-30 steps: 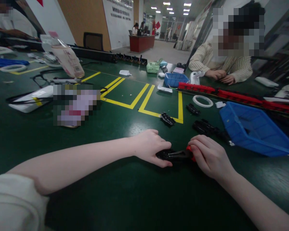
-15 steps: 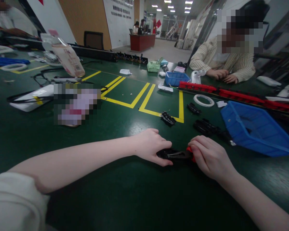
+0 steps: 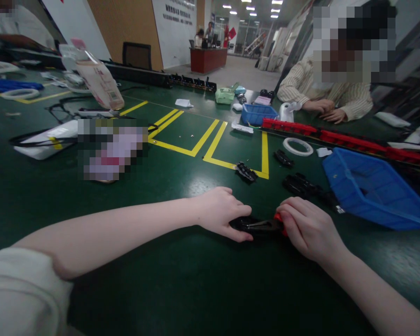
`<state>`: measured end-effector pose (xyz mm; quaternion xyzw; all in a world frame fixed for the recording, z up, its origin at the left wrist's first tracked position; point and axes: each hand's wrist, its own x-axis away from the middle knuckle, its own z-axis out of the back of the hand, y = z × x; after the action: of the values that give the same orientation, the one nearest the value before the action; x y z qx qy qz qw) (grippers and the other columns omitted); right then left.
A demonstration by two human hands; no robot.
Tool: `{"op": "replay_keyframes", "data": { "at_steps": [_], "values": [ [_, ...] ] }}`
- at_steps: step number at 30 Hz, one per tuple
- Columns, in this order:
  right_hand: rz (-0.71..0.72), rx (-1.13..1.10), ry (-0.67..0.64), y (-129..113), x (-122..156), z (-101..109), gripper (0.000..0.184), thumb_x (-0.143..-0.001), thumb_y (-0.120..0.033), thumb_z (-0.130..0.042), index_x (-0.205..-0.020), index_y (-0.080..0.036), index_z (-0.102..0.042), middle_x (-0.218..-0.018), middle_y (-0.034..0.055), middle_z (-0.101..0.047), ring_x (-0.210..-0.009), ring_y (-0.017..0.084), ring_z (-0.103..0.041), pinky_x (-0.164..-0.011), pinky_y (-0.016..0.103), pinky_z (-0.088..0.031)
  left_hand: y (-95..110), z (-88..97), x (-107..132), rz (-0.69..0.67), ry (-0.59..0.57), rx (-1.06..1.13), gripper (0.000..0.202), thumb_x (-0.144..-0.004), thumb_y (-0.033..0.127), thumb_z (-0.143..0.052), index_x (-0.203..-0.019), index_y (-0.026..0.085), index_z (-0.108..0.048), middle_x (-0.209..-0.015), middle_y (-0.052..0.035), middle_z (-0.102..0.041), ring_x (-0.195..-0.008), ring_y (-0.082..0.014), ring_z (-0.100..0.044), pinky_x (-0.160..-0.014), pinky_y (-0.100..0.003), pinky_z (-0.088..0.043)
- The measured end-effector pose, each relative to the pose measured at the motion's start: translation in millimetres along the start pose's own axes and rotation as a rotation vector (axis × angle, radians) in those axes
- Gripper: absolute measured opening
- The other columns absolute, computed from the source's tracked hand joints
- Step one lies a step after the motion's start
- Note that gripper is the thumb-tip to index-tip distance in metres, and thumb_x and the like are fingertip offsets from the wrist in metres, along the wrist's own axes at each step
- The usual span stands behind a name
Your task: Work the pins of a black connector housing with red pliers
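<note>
- Green tabletop [image 3: 161, 289] is filling the lower view, and both hands are working over the part toward its near edge, midway between the left and right sides.
- Left hand [image 3: 220, 211] is gripping a glossy black part [image 3: 242, 224], its thumb and forefinger standing partly open around it.
- Right hand [image 3: 306, 227] is curling its fingers closed around the red end of a red-handled tool [image 3: 270, 227]; the tool's dark end is pointing at the left hand and meeting the black part, though where one is ending and the other beginning, I cannot tell.
- Compared with half a second ago, both hands are keeping the same grip and the same spacing; the whole scene is sitting slightly further right in view.
- Beyond the hands, toward the far edge, a small black clip [image 3: 246, 171] is lying at the corner of the yellow tape [image 3: 265, 151], just where it was lying before.
- Toward the right edge, dark pieces [image 3: 302, 185] are resting beside a blue bin [image 3: 388, 207], with a white ring [image 3: 298, 153] lying behind them.
- Across the tabletop, near the far right corner, a co-worker in a striped sleeve [image 3: 359, 103] is keeping both hands close together, as earlier.
</note>
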<state>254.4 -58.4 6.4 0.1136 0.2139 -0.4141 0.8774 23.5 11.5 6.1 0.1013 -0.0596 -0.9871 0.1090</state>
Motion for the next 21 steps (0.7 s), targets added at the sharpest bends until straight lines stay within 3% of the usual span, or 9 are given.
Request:
{"op": "replay_keyframes", "data": {
  "at_steps": [21],
  "values": [
    [-0.009,0.018,-0.005,-1.8,-1.3,0.4,0.018,-0.089,-0.017,-0.042,-0.076,-0.016,-0.055,-0.077,0.0069,-0.059,-0.067,0.015,-0.052,-0.058,0.029,-0.042,0.3,-0.6,-0.2,0.024,0.002,0.02,0.041,-0.083,0.058,-0.053,-0.077,0.017,-0.052,-0.063,0.0022,-0.063,-0.053,-0.0146,-0.058,-0.058,-0.028,-0.036]
  ]
}}
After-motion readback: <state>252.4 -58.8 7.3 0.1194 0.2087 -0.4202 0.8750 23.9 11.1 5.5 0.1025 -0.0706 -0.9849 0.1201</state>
